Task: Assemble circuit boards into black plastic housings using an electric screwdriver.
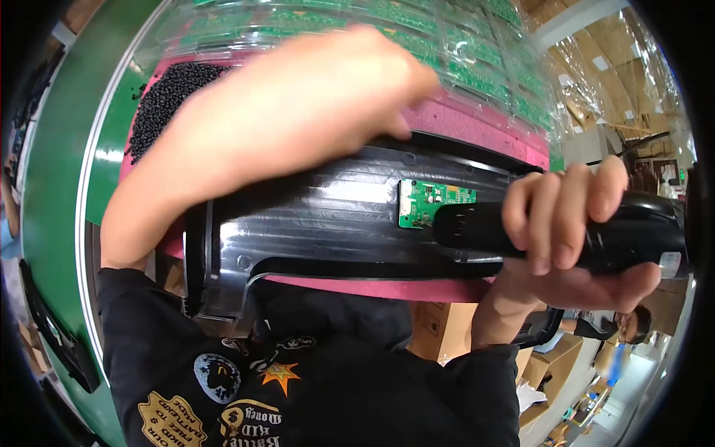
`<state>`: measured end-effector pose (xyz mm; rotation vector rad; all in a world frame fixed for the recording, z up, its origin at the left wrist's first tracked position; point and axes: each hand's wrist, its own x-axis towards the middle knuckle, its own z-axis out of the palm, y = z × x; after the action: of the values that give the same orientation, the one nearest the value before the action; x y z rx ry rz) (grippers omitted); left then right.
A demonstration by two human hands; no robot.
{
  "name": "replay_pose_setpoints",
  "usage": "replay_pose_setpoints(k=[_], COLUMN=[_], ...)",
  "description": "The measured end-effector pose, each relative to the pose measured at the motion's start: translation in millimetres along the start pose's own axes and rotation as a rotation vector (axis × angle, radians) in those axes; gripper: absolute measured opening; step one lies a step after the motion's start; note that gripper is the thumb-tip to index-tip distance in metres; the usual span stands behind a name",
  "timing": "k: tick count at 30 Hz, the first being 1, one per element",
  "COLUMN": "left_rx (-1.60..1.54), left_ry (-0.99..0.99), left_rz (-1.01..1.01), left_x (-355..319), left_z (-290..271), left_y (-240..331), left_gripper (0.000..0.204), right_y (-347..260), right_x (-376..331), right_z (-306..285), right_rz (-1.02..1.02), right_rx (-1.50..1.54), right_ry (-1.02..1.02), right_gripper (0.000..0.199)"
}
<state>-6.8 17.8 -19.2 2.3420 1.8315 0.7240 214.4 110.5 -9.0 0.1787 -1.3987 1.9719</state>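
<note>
My left hand [365, 82] is lifted over the far edge of a long black plastic housing [313, 216]. Motion blurs its fingers, and whether they hold anything does not show. A small green circuit board [424, 195] with a white connector lies inside the housing, right of its middle. My right hand [558, 223] is wrapped round a black electric screwdriver [477, 227], above the housing's right end. The tool's slotted end covers part of the board, and no bit is visible.
The housing rests on a pink mat [477, 123]. A heap of small black screws [175, 93] lies at the mat's far left. Clear plastic trays [417, 37] with green boards stand behind. Cardboard boxes [443, 328] are at lower right, and another person [622, 324] is beyond.
</note>
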Motion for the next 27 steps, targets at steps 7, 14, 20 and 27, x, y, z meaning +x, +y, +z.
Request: replay_pose_setpoints(k=[7,14,20,27], left_rx=[0.743,0.727,0.731,0.691], left_ry=[-0.260,-0.146,-0.224,-0.251], left_rz=[-0.515,-0.489,-0.539,-0.520], left_x=[-23,-25,-22,-25], left_z=[-9,5,3,2], left_y=[-35,-44,-49,-52], left_gripper=[0.018,0.013,0.018,0.008], right_y=[11,15,22,22], right_x=[-1,1,5,3], right_z=[-4,5,10,14], right_rz=[0.018,0.052,0.146,0.144], right_rx=[-0.132,-0.156,-0.142,-0.140], right_ry=[-0.091,-0.170,-0.132,-0.099], right_gripper=[0.058,0.063,0.066,0.067])
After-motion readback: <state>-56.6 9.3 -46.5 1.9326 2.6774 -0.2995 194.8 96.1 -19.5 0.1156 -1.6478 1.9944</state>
